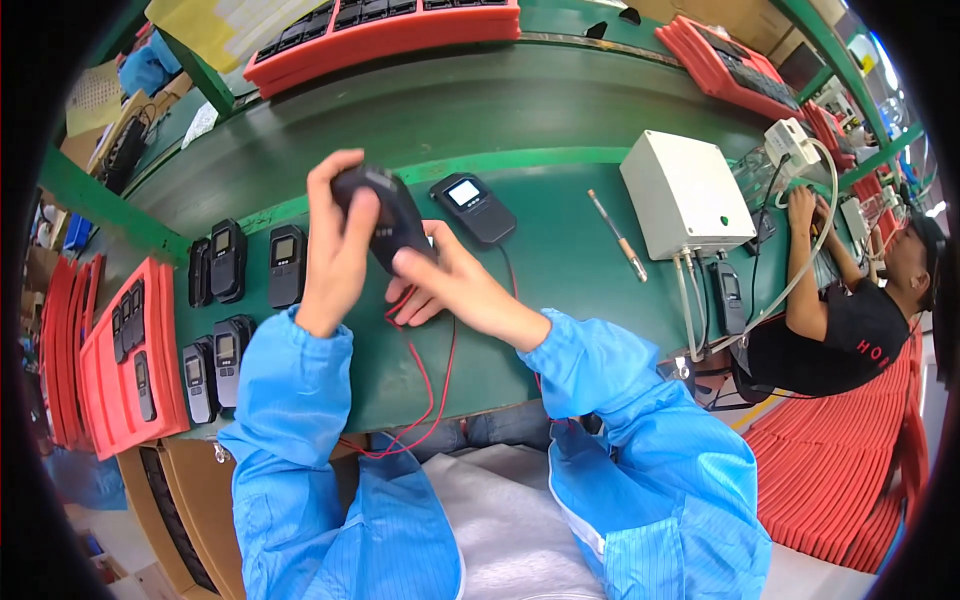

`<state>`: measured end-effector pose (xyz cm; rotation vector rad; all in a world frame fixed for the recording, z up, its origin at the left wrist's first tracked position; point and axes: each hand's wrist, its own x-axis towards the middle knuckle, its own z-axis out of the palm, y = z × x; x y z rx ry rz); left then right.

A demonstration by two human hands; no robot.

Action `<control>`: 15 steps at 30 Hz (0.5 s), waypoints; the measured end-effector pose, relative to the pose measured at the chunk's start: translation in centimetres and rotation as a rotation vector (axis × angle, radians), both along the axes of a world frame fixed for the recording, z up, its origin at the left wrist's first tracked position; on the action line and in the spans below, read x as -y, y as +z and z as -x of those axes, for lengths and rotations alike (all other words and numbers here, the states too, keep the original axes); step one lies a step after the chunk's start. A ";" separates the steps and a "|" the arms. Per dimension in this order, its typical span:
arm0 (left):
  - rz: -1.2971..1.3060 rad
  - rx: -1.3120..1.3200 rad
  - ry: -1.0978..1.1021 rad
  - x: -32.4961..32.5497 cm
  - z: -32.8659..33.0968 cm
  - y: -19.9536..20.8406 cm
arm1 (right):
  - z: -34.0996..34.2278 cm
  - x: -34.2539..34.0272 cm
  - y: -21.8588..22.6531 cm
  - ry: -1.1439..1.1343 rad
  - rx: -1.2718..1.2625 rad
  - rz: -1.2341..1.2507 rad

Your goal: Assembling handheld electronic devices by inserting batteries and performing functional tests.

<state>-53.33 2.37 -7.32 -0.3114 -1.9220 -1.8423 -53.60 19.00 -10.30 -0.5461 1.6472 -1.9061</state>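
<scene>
Both my hands are raised over the green table, closed on a black handheld device (388,225) with small buttons, its surface partly smeared by motion. My left hand (338,235) grips its upper left side, the thumb across its face. My right hand (450,280) holds the lower end, thumb on the casing and fingers curled beneath. A thin red wire (430,385) hangs in loops from under my right fingers; its end is hidden there. Just right of the held device lies a similar black device (475,208) with a lit white screen and a cable.
Several black devices (228,262) stand at the left, beside red trays (130,400). A pen (617,235) and a white box (685,195) with cables are at the right. Red trays (390,45) line the shelf behind. A co-worker (840,330) works at the far right.
</scene>
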 end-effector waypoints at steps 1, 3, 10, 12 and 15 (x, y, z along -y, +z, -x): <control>-0.005 -0.007 0.000 0.2 1.4 -0.1 | 0.5 -0.3 0.5 0.015 0.191 0.114; -0.106 0.205 0.015 1.7 5.5 -0.5 | 1.3 -0.7 1.7 0.067 0.580 0.344; -0.533 0.669 0.156 8.6 22.9 -6.8 | 3.8 -2.5 -0.2 0.189 0.381 0.294; 0.348 0.167 0.549 13.2 23.1 -9.4 | 2.8 -0.3 0.0 0.280 0.364 0.277; 0.957 0.128 0.775 11.9 21.4 -11.7 | 3.4 -0.7 -1.3 0.254 0.369 0.346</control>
